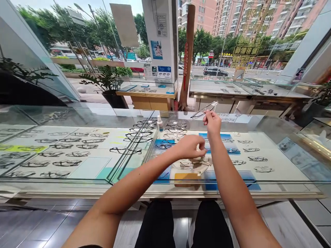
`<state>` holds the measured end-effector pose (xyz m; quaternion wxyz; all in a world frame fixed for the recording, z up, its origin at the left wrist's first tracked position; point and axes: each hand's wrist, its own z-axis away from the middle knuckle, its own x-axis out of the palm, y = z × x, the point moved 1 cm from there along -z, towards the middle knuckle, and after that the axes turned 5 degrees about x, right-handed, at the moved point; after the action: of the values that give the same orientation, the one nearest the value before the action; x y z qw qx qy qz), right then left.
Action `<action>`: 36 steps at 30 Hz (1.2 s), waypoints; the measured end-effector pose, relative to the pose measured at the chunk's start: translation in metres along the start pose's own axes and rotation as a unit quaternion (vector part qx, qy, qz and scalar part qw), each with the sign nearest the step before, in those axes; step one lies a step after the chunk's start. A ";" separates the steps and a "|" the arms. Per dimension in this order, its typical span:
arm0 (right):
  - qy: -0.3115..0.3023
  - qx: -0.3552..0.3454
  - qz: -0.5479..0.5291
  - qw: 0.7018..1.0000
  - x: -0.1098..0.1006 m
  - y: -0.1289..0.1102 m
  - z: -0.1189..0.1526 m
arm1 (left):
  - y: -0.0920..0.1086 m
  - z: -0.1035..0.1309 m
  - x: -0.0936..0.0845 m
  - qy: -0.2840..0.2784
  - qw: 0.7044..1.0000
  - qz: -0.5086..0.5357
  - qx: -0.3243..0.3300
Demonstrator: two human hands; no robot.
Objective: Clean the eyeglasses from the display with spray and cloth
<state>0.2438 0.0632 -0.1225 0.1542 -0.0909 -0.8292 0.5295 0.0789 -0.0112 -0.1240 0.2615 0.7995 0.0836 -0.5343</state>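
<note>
My right hand (pixel 213 122) is raised over the far side of the glass counter, its fingers pinching a thin-framed pair of eyeglasses (pixel 202 111). The glasses are tilted, with one end pointing up to the right. My left hand (pixel 190 146) hovers lower, over the middle of the counter, with its fingers curled in; whatever it may hold is too small to make out. Beneath it lies a crumpled pale item (pixel 200 166), partly covered by the hand. A white spray bottle (pixel 160 124) stands upright beyond my left hand, beside a row of eyeglasses (pixel 176 124).
The glass display counter (pixel 181 190) spans the view and holds several rows of eyeglasses (pixel 67 163). A tan pad (pixel 187 179) and blue sheets (pixel 244 176) lie near its front edge. Further back are another glass case (pixel 219 94), a wooden trunk (pixel 188 55) and a potted plant (pixel 111 89).
</note>
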 end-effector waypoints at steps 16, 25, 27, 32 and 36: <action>-0.187 -0.109 0.243 0.946 0.032 -0.032 0.040 | -0.090 0.011 -0.037 0.398 0.903 0.152 -0.055; -0.202 -0.077 0.171 0.961 0.021 -0.019 0.033 | -0.092 0.004 -0.025 0.347 0.873 0.337 -0.064; -0.189 -0.082 0.166 0.964 0.021 -0.014 0.037 | -0.092 0.004 -0.021 0.341 0.868 0.355 -0.061; -0.175 -0.079 0.147 0.970 0.021 -0.005 0.040 | -0.096 0.003 -0.015 0.350 0.863 0.358 -0.073; -0.163 -0.072 0.128 0.976 0.021 0.002 0.038 | -0.098 0.003 -0.014 0.363 0.844 0.386 -0.083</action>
<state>0.2107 0.0381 -0.1363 -0.0592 -0.1193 -0.8606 0.4916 0.0304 0.0719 -0.1448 0.4632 0.8791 -0.0993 -0.0528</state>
